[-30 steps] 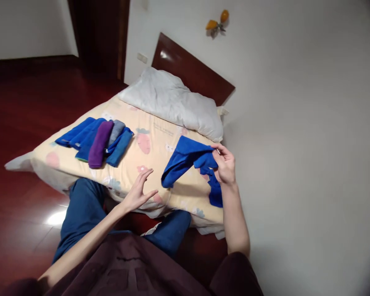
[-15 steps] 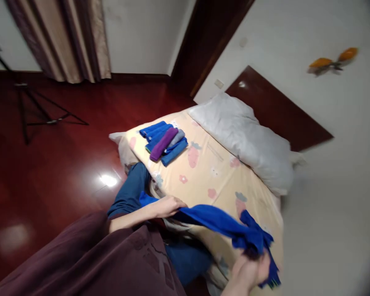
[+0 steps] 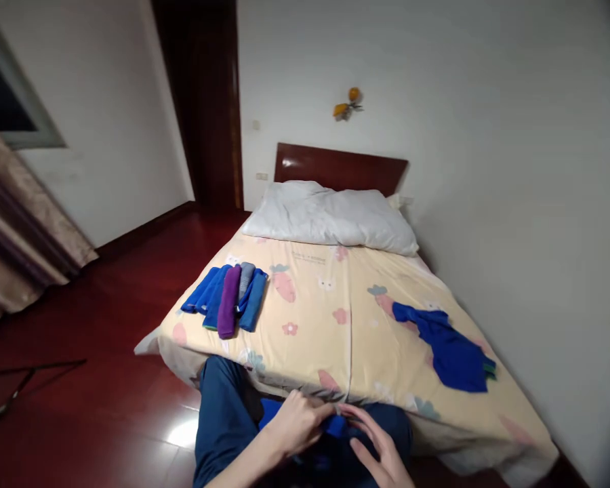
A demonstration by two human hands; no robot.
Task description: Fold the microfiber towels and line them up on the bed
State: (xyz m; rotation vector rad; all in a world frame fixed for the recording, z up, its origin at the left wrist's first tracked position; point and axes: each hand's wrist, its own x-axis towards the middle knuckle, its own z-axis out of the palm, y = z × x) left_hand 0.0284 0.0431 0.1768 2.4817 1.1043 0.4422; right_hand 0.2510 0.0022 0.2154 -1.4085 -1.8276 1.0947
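Note:
A blue cloth, perhaps a towel [image 3: 337, 425], lies across the lap, partly covered by both hands. My left hand [image 3: 301, 419] is closed on it, fingers bent over the fabric. Just to the right, my right hand [image 3: 373, 437] has its fingers stretched and the thumb apart, with fingertips at the cloth's edge. On the bed's left side sit several rolled cloths: blue ones [image 3: 202, 290], a purple one [image 3: 228, 301] and a grey one [image 3: 245, 278]. A loose blue cloth [image 3: 455, 352] with a green edge lies crumpled on the right of the bed.
The bed [image 3: 315, 352] has a yellow patterned sheet, with a white pillow [image 3: 330, 213] against the dark headboard [image 3: 340, 167]. To the left are a curtain [image 3: 25, 237] and a black stand leg [image 3: 35, 369] on the red floor [image 3: 96, 339]. A wall runs along the right.
The view has turned toward the headboard. My right hand has come from the far right to beside my left hand over the lap. One blue cloth now lies loose on the bed's right.

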